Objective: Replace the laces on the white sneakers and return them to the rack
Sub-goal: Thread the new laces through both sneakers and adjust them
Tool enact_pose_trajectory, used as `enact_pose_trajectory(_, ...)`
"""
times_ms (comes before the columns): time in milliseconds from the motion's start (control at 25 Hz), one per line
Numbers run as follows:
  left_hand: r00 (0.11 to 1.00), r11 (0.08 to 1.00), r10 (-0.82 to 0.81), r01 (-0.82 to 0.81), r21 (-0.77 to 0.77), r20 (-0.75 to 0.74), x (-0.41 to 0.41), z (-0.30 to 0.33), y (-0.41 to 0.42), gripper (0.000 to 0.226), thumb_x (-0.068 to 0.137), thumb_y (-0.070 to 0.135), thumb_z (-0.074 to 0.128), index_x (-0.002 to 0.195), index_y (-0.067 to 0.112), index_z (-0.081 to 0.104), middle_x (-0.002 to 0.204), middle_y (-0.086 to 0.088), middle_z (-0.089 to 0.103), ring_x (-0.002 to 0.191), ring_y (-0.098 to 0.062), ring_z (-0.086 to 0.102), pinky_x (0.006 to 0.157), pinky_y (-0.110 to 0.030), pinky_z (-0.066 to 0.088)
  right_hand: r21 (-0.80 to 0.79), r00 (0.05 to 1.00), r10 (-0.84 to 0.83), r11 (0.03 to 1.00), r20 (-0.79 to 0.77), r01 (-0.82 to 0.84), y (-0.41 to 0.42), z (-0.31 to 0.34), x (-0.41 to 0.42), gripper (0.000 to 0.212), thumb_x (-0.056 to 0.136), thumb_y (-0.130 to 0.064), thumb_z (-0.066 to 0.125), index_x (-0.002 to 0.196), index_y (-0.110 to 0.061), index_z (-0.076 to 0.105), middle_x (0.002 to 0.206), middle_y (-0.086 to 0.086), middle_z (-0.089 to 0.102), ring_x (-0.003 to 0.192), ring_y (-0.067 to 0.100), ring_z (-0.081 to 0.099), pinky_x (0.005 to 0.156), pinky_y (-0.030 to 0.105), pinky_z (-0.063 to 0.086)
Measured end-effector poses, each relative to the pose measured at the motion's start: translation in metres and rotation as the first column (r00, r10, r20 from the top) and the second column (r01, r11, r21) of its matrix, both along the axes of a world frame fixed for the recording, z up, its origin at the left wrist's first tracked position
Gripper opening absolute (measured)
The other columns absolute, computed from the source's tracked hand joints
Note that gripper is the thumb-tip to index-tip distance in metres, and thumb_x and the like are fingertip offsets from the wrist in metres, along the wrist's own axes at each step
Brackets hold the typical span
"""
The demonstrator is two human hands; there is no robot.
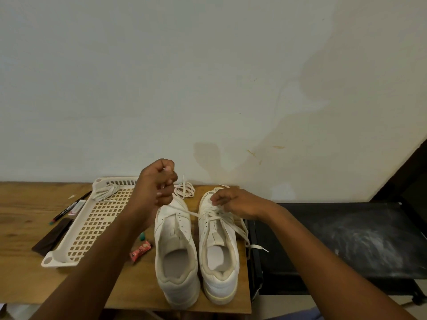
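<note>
White lace [184, 212] pinched by left hand [159, 183]; right hand [233, 203] grips right sneaker's [218, 245] lacing.

Left hand [159, 183]: held up in a fist, pulling a lace [187, 212] tight.
Right hand [235, 203]: pinched the laces on the right shoe [219, 248].
Left shoe [176, 255]: stood beside it, no laces in.
Rack [92, 222]: lay on the bench [20, 229], a lace bundle [105, 191] inside.
</note>
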State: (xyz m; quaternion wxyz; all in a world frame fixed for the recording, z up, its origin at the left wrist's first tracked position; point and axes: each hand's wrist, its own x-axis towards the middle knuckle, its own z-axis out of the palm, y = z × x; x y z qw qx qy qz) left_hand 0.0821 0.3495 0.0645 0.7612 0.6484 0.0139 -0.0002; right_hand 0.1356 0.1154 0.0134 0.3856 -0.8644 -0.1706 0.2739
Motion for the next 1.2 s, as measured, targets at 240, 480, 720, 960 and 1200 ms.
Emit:
enact_pose_trajectory(240,0.948,0.029,-0.277,0.171,0.985,-0.156,-0.003,-0.032,-0.014,0.026,0.086,0.051,0.070,0.109,0.041,0.075,0.103,0.021,0.072,0.097,-0.005,0.063,0.076,-0.025,0.050,-0.142,0.986,0.165,0.977,0.020,-0.161,-0.005,0.002,0.000,0.078,0.086,-0.035,0.083,0.153,-0.020,0.046,0.154,-0.006,0.049,0.141,0.010,0.047,0.116,0.028,0.038)
enact_pose_trajectory(480,0.993,0.867,-0.115,0.085,0.491,0.031,0.003,-0.018,-0.012,0.018,0.096,0.016,0.065,0.082,0.015,0.076,0.100,-0.001,0.077,0.051,-0.002,0.053,0.053,-0.024,0.038,-0.152,0.986,0.168,0.975,0.007,-0.165,-0.007,0.002,0.000,0.087,0.081,-0.044,0.086,0.155,-0.022,0.044,0.158,-0.008,0.047,0.143,0.010,0.044,0.119,0.030,0.035)
enact_pose_trajectory(720,0.992,0.968,-0.125,0.117,0.220,0.021,-0.003,-0.005,-0.010,0.021,0.101,0.028,0.059,0.106,0.017,0.077,0.096,0.002,0.069,0.050,-0.003,0.051,0.048,-0.015,0.034,-0.155,0.986,0.169,0.974,0.015,-0.164,-0.007,0.002,0.000,0.089,0.082,-0.043,0.086,0.156,-0.021,0.042,0.158,-0.007,0.046,0.144,0.011,0.044,0.116,0.027,0.035)
enact_pose_trajectory(960,0.966,0.080,-0.187,0.197,0.977,-0.179,-0.003,-0.032,-0.020,0.025,0.087,0.052,0.071,0.103,0.034,0.077,0.103,0.015,0.072,0.094,-0.007,0.062,0.077,-0.027,0.051,-0.186,0.980,0.190,0.967,0.060,-0.176,-0.005,0.002,0.001,0.087,0.083,-0.045,0.084,0.156,-0.020,0.043,0.157,-0.006,0.046,0.142,0.013,0.045,0.115,0.028,0.036)
enact_pose_trajectory(1200,0.999,0.782,-0.039,0.029,0.622,0.003,0.002,-0.013,-0.022,0.026,0.095,0.018,0.062,0.072,0.015,0.073,0.059,0.007,0.060,0.049,-0.006,0.050,0.050,-0.022,0.041,-0.173,0.983,0.181,0.970,0.041,-0.171,-0.004,0.003,0.000,0.091,0.080,-0.047,0.086,0.155,-0.021,0.043,0.157,-0.007,0.048,0.142,0.013,0.046,0.118,0.033,0.038)
